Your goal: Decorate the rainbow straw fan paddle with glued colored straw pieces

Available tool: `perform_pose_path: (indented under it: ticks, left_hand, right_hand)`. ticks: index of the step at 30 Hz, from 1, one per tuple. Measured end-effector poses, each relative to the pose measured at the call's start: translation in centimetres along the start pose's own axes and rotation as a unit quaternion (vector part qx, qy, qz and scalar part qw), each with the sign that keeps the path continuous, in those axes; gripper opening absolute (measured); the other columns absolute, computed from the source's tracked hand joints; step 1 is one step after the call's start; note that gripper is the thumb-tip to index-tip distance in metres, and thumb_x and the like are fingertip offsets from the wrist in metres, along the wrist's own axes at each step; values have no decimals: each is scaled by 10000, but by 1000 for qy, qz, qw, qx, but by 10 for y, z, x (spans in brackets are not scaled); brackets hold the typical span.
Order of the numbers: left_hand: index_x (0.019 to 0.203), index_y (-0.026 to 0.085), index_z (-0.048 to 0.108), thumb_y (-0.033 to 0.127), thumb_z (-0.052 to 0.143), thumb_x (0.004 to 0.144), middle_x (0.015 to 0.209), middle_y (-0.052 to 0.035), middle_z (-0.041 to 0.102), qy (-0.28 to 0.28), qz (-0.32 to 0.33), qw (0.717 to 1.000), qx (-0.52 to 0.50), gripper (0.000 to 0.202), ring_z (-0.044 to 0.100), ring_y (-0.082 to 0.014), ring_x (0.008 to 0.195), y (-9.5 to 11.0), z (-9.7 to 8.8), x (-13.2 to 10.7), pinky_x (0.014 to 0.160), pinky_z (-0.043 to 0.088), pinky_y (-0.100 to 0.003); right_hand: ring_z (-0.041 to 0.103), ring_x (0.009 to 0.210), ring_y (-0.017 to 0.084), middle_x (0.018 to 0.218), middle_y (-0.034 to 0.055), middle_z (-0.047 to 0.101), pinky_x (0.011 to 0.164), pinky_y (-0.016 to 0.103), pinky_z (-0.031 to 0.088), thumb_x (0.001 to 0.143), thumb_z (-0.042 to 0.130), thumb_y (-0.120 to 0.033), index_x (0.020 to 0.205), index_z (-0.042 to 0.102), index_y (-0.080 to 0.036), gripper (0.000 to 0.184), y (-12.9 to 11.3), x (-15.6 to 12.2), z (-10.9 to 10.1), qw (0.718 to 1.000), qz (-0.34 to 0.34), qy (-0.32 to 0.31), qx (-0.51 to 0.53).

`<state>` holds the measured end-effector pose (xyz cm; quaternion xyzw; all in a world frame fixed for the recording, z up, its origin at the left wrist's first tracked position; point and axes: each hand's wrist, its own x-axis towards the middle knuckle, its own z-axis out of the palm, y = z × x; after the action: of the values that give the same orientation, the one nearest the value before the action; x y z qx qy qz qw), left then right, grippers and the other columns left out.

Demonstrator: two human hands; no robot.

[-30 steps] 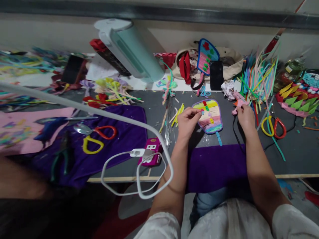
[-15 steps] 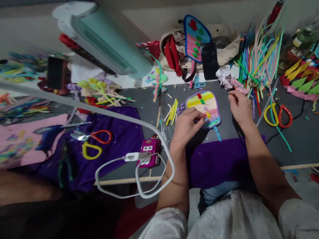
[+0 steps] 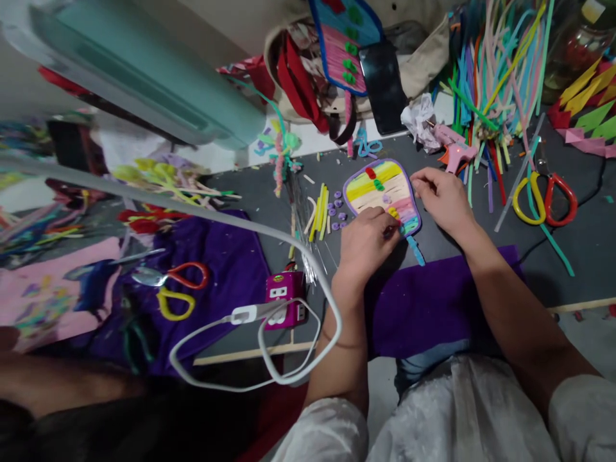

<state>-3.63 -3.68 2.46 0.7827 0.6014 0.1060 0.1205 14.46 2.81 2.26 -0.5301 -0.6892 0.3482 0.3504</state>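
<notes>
A small striped craft fan with a purple rim and a blue handle lies on the grey table. My left hand rests on its lower left edge, fingers curled and pressed onto the small coloured pieces there. My right hand lies at its right edge, fingers bent, thumb and fingertips touching the rim. Small purple rings and yellow sticks lie just left of the fan. A pink glue gun lies beyond my right hand, untouched.
Yellow-and-red scissors lie at right, another pair on a purple cloth at left. A white cable loops to a magenta power strip. A bundle of coloured strips, a phone and a second fan are behind.
My right hand left the glue gun and came left to the fan's right edge. My left hand slid down the fan's left side. The view tipped downward.
</notes>
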Motion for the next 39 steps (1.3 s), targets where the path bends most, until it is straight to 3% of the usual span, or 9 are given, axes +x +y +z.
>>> perform_pose_path:
  ticks: [10,39]
  left_hand:
    - [980,193,743,215,567,922,969,-92,715,-29,-30,998,44,188,641,-239,965,7,0,1,722,451,-327]
    - [938,173,707,213,552,905,983,-122,718,-44,-33,996,68,164,633,-271,992,13,3,3,698,449,-341]
  right_hand:
    - [603,828,188,859,50,699,789,319,435,950,502,-202,954,725,-177,224,-2,0,0,1000,1,-11,4]
    - [637,893,230,836,51,692,814,342,461,977,506,-229,1034,732,-212,234,-5,-2,-1,999,8,-24,-20]
